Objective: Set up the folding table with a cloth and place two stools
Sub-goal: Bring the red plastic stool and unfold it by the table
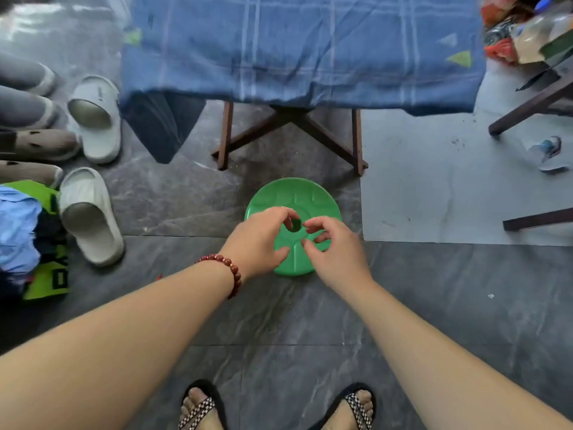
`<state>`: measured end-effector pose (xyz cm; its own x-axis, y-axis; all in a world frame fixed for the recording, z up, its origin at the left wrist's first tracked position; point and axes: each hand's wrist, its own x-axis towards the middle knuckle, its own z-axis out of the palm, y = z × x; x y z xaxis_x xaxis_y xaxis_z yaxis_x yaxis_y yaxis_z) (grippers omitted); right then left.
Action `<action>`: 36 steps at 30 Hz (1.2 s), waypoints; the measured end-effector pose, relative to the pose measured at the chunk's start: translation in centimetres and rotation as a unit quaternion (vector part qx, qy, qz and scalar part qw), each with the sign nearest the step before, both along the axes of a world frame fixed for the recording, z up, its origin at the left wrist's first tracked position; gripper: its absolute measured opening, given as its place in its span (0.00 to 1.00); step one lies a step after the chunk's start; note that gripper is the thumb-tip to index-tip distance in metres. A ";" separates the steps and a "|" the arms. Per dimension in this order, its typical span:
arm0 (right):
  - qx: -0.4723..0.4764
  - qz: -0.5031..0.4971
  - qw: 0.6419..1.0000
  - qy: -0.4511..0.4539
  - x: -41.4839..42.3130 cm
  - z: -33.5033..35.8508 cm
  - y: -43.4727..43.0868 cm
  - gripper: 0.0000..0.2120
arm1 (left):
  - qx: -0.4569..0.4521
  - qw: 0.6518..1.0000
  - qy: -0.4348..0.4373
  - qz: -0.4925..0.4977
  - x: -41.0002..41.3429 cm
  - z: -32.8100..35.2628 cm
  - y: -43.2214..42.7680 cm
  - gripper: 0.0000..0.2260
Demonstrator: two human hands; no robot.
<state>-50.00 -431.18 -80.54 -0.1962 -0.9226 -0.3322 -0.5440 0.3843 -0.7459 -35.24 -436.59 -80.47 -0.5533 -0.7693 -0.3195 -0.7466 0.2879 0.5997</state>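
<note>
A round green plastic stool with a hole in its seat stands on the floor just in front of the folding table. The table's dark wooden crossed legs show under a blue checked cloth that covers the top and hangs over the near edge. My left hand, with a red bead bracelet at the wrist, and my right hand hover over the stool's seat, fingers curled and apart, holding nothing. Only one stool is in view.
White slippers and other shoes line the left side, with a pile of clothes below them. A grey mat lies at right, with dark furniture legs and a crushed bottle. My sandalled feet are at the bottom.
</note>
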 end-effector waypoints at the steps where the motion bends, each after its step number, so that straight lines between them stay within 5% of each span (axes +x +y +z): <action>1: 0.005 0.005 1.000 0.003 -0.2 -1.5 -0.1 0.10 | -0.005 1.000 -0.008 -0.012 -0.3 -1.6 -0.3 0.22; 7: 0.050 0.121 0.987 0.098 -0.9 -8.7 -1.3 0.19 | 0.002 0.987 -0.122 -0.107 -1.1 -8.6 -0.7 0.29; 12: 0.106 0.323 0.916 0.214 -0.5 -11.7 -1.1 0.40 | -0.063 0.917 -0.302 -0.253 -1.0 -11.3 -1.0 0.44; 19: 0.072 0.359 0.883 0.292 -1.1 -13.3 -1.2 0.44 | -0.073 0.918 -0.300 -0.251 -1.3 -12.3 -1.5 0.44; 36: 0.046 0.358 0.894 0.265 -0.5 -13.4 1.0 0.40 | -0.068 0.914 -0.311 -0.253 -0.4 -12.6 0.8 0.41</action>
